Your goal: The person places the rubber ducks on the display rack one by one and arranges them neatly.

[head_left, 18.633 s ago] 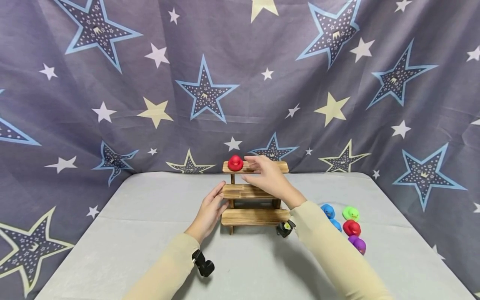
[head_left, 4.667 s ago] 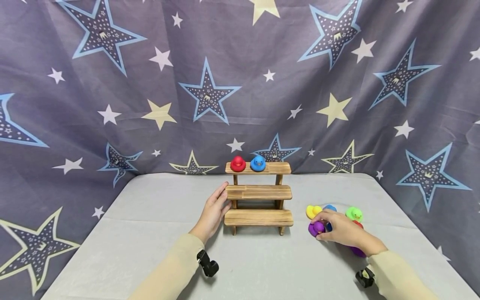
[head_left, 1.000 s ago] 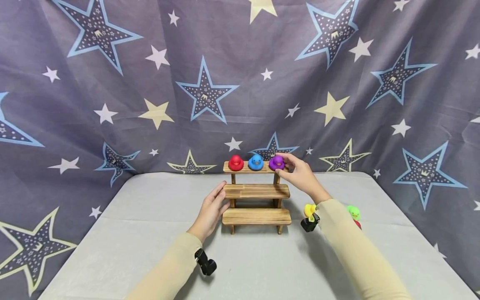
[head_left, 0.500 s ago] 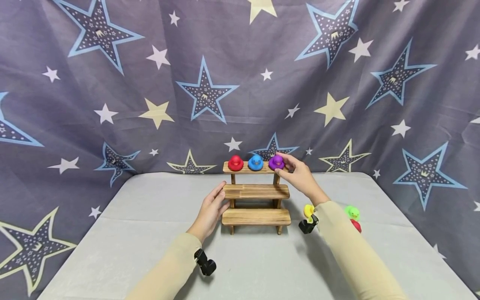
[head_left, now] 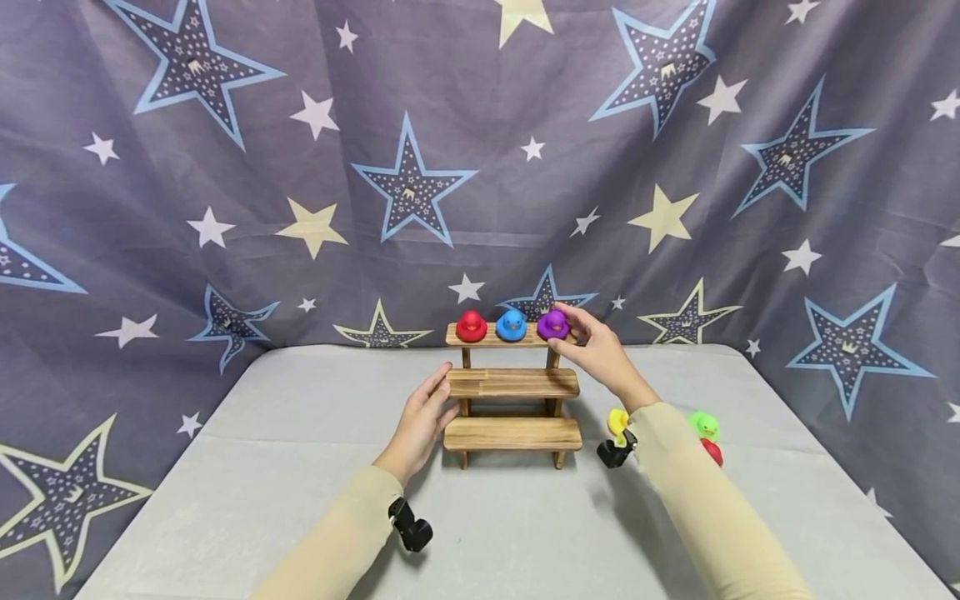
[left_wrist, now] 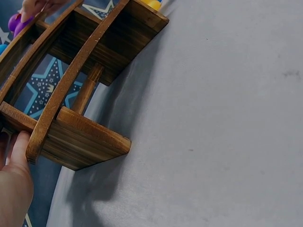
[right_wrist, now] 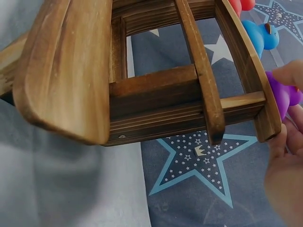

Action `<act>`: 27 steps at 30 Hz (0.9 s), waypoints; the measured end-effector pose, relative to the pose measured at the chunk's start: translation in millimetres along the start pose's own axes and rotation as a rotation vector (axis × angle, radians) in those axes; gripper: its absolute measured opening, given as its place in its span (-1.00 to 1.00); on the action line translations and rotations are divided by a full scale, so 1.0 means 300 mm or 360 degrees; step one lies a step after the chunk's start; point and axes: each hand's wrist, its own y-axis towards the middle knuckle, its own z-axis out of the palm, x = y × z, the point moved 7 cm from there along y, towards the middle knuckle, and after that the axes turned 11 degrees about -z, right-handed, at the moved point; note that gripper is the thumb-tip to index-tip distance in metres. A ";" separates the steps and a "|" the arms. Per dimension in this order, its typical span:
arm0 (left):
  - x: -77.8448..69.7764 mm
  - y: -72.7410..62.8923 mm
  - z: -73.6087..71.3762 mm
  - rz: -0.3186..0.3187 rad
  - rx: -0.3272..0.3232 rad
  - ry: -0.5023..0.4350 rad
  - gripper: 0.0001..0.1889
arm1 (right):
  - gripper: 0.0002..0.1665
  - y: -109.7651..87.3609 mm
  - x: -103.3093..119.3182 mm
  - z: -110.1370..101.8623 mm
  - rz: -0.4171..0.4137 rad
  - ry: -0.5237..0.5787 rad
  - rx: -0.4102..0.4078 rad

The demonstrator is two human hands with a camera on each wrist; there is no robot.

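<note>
A three-tier wooden display stand [head_left: 513,383] stands on the table near the starry cloth. On its top tier, a red rubber duck [head_left: 471,326] and a blue rubber duck [head_left: 512,325] sit left of a purple rubber duck [head_left: 552,325]. My right hand [head_left: 600,354] pinches the purple duck between thumb and fingers at the tier's right end; the right wrist view shows this purple duck [right_wrist: 280,94] against the shelf edge. My left hand [head_left: 417,425] touches the left end of the middle tier with its fingers extended, and in the left wrist view these fingers [left_wrist: 19,149] meet the wood.
To the right on the grey table [head_left: 300,483] lie a yellow duck [head_left: 617,421], a green duck [head_left: 705,426] and a red duck [head_left: 712,452], partly hidden by the right sleeve [head_left: 705,500]. The starry cloth [head_left: 450,167] hangs close behind the stand.
Earlier the top tier held only the red duck, then the blue one too. The right hand has carried the purple duck from the table onto it. Over the last second, hardly anything moved.
</note>
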 end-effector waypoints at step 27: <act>-0.005 -0.002 0.001 0.0024 0.0027 0.0014 -0.45 | -0.10 -0.067 -0.037 -0.058 -0.0230 -0.0283 0.0218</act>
